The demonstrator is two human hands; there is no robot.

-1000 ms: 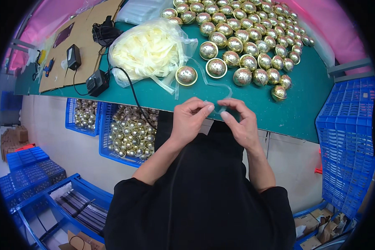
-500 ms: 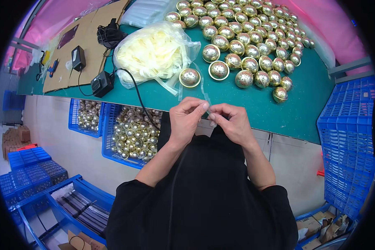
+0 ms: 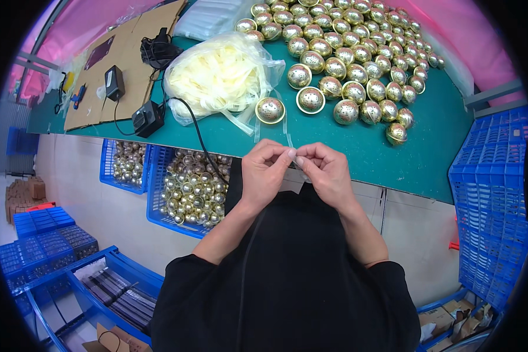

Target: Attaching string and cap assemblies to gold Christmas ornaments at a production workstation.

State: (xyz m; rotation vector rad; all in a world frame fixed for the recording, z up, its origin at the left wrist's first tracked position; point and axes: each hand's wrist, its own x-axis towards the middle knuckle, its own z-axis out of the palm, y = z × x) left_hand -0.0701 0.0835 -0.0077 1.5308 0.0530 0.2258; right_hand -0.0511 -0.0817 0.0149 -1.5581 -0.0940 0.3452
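My left hand [image 3: 265, 170] and my right hand [image 3: 327, 170] meet at the near edge of the green table. Both pinch a thin translucent strip [image 3: 287, 134], whose free part runs up onto the tabletop. Just beyond my fingers lies a single gold ball [image 3: 270, 110] dotted with small holes and ringed by a rim. A clear bag [image 3: 217, 79] stuffed with pale yellow strips rests behind it to the left. Many similar gold balls [image 3: 353, 92] spread over the table's far right. My fingertips cover the pinched part of the strip.
Left on the table are a cardboard sheet [image 3: 94, 108], a black adapter [image 3: 148, 119] with cables and another black box [image 3: 114, 82]. Blue baskets of balls [image 3: 188, 196] stand below the left edge. Tall blue crates [image 3: 493, 199] stack at the right.
My hands stay together, fingertips still pinching the strip, with a small shift of the fingers. The whole view has moved slightly; the balls and bag lie as before.
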